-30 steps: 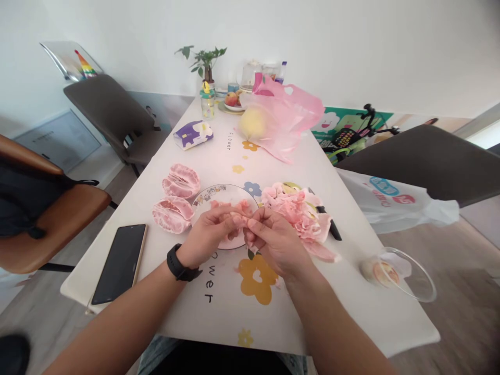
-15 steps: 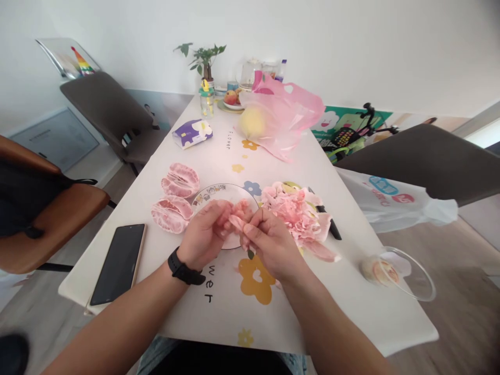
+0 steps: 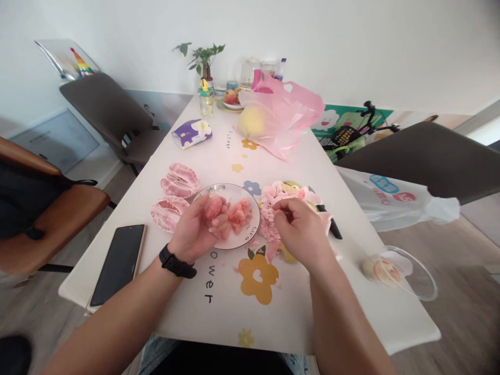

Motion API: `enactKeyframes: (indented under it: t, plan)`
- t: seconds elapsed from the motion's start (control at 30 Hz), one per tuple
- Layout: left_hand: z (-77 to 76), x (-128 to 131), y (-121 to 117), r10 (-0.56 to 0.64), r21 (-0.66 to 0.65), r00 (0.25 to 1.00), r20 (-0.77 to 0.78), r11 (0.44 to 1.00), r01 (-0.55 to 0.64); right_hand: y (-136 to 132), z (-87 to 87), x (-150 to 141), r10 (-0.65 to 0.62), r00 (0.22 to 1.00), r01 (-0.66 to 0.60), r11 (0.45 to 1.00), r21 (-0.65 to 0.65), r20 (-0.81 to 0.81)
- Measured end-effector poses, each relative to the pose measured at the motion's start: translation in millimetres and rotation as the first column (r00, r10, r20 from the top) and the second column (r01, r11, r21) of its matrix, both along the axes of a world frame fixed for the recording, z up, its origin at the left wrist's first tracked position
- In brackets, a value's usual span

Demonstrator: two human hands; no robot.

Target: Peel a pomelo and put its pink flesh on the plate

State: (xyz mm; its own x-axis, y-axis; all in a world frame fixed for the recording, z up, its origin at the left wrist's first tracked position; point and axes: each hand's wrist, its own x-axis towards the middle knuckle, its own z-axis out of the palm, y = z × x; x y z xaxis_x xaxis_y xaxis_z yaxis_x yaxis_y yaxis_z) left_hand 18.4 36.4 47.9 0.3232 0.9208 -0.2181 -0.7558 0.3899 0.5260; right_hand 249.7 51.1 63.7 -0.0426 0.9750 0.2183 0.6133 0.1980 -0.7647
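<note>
My left hand (image 3: 193, 229) is curled around a peeled piece of pink pomelo flesh (image 3: 213, 207) above the left side of a white plate (image 3: 253, 221). More loose pomelo flesh (image 3: 240, 213) lies on that plate. Over a heap of pink-white pomelo peel and membrane (image 3: 269, 204), to the plate's right, is my right hand (image 3: 302, 229). Its fingers are pinched together, their tips partly hidden, so what they hold cannot be made out. Two large unpeeled-looking pink pomelo chunks (image 3: 179, 179) rest left of the plate, one nearer me.
A phone (image 3: 117, 265) lies at the table's left edge. A black handle (image 3: 335, 229) pokes out beside the peel. Further back are a tissue pack (image 3: 192, 133) and a pink plastic bag (image 3: 289, 112) around a yellow fruit (image 3: 252, 122). A clear container (image 3: 410, 273) is at the right edge.
My hands, together over the plate before, have come apart. The right moved right over the peel heap; the left kept the pomelo piece, shifting slightly left. The flesh on the plate is now exposed.
</note>
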Motion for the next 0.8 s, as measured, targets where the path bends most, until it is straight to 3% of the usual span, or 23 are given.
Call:
enactKeyframes:
  t: [0.1,0.17,0.23,0.3,0.37,0.43,0.5,0.57,0.63,0.8]
  plan:
    - [2.5,0.0,-1.0,-0.009,0.062,0.998,-0.062,0.998,0.013,3.0,0.9,14.8,0.056,0.99,-0.047,0.996,-0.072,0.128]
    - [0.5,0.8,-2.5,0.065,0.135,0.986,-0.155,0.99,-0.044,3.6,-0.8,20.8,0.129,0.965,-0.105,0.988,-0.116,0.226]
    - [-4.9,2.6,-5.0,0.181,0.202,0.941,-0.284,0.971,-0.126,3.9,-3.9,22.3,0.144,0.944,-0.121,0.988,-0.095,0.297]
    - [-11.8,5.0,-7.9,0.244,0.253,0.881,-0.405,0.956,-0.148,3.4,-6.6,18.4,0.062,0.952,-0.062,0.998,-0.01,0.299]
    - [-17.4,7.5,-10.2,0.232,0.295,0.846,-0.48,0.951,-0.093,1.0,-7.4,9.5,-0.011,0.978,0.0,0.999,0.05,0.209]
    - [-19.7,10.2,-11.8,0.205,0.326,0.832,-0.515,0.945,-0.032,-3.4,-6.7,-2.8,0.04,0.999,-0.04,0.999,-0.006,0.023]
    - [-19.1,12.5,-12.8,0.196,0.345,0.828,-0.526,0.939,-0.004,-8.7,-6.1,-16.3,0.169,0.955,-0.211,0.965,-0.156,-0.242]
    - [-17.4,14.1,-13.3,0.197,0.352,0.829,-0.523,0.936,0.0,-12.8,-6.9,-28.5,0.235,0.869,-0.369,0.894,-0.254,-0.436]
    - [-16.5,14.6,-13.5,0.195,0.347,0.837,-0.512,0.938,-0.006,-14.5,-9.0,-37.3,0.224,0.818,-0.417,0.865,-0.278,-0.53]
    - [-17.3,15.9,-12.4,0.173,0.316,0.873,-0.455,0.948,-0.023,-11.3,-16.9,-42.8,0.179,0.784,-0.409,0.869,-0.278,-0.594]
